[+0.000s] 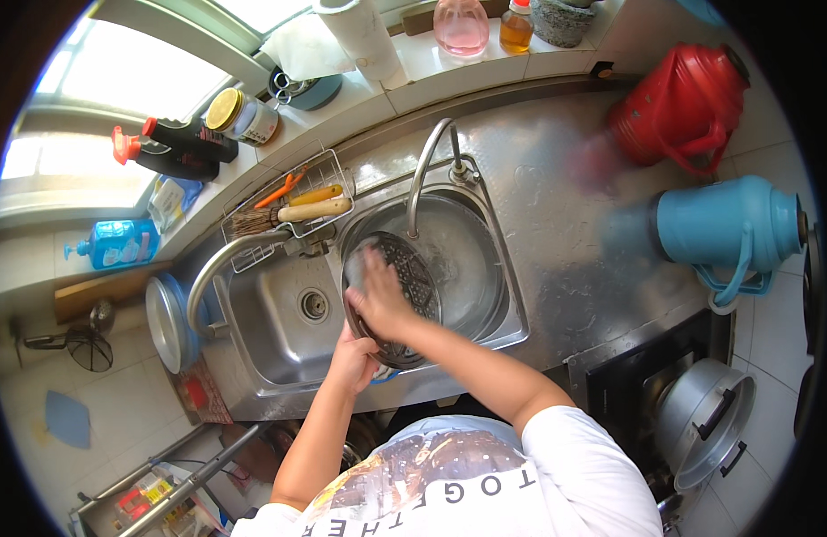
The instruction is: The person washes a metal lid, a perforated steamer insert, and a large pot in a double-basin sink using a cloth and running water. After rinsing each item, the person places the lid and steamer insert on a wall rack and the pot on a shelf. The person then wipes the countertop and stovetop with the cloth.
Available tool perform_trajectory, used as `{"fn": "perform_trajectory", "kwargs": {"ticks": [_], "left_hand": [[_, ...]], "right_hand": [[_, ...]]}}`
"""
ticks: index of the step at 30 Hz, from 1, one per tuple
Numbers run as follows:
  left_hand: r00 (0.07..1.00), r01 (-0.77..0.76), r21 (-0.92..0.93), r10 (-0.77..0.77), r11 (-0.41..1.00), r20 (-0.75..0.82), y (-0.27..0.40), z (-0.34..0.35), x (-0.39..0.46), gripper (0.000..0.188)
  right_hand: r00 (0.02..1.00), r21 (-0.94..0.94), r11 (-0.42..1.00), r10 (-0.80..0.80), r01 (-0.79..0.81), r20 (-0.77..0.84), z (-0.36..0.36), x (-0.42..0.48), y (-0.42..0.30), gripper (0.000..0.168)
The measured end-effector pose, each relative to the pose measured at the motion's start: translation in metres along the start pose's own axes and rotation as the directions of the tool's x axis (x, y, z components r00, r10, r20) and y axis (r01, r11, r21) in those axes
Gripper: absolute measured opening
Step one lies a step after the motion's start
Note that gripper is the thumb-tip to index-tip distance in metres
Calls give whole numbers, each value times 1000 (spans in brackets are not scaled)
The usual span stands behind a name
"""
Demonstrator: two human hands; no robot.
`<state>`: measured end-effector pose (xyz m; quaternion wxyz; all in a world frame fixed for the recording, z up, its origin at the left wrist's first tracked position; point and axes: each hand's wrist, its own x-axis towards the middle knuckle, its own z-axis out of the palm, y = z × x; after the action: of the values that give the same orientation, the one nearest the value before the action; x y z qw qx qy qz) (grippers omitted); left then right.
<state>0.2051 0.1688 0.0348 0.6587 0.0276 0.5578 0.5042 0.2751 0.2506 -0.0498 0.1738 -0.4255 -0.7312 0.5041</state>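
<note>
A round perforated metal steamer tray [420,285] is held tilted over the left part of the right-hand sink bowl. My left hand [355,362] grips its near left rim, thumb on top. My right hand [380,292] lies flat on the tray's upper face, fingers extended and blurred; whether anything thin is under the palm cannot be seen. Beneath the tray, a large round metal basin [497,288] holding cloudy water sits in the sink bowl. A curved faucet [423,158] arches over that basin, its tip close to the tray's upper edge.
On the left are the smaller sink bowl [279,335] and another curved faucet [205,275]. A wire rack [333,168] holds brushes behind it. Red [668,107] and blue [715,221] thermos flasks stand to the right. An aluminium pot [695,409] is on the stove. Bottles line the sill.
</note>
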Motion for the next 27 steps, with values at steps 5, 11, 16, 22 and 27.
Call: {"fn": "perform_trajectory", "kwargs": {"ticks": [5, 11, 16, 22, 27], "left_hand": [[999, 4, 25, -5, 1000, 36, 2, -16, -7, 75], [992, -91, -81, 83, 992, -99, -2, -32, -11, 66], [982, -96, -147, 70, 984, -175, -4, -27, -3, 65], [978, -207, -141, 204, 968, -31, -8, -11, 12, 65], [997, -83, -121, 83, 989, -3, -5, -15, 5, 70]], "right_hand": [[948, -17, 1000, -27, 23, -316, 6, -1, 30, 59], [758, -381, 884, -47, -272, -650, 6, 3, 164, 54], [794, -16, 885, 410, -466, -449, 9, -5, 171, 44], [890, 409, 909, 246, -75, -384, 11, -36, 32, 53], [926, -147, 945, -319, 293, -204, -1, -21, 11, 51]]}}
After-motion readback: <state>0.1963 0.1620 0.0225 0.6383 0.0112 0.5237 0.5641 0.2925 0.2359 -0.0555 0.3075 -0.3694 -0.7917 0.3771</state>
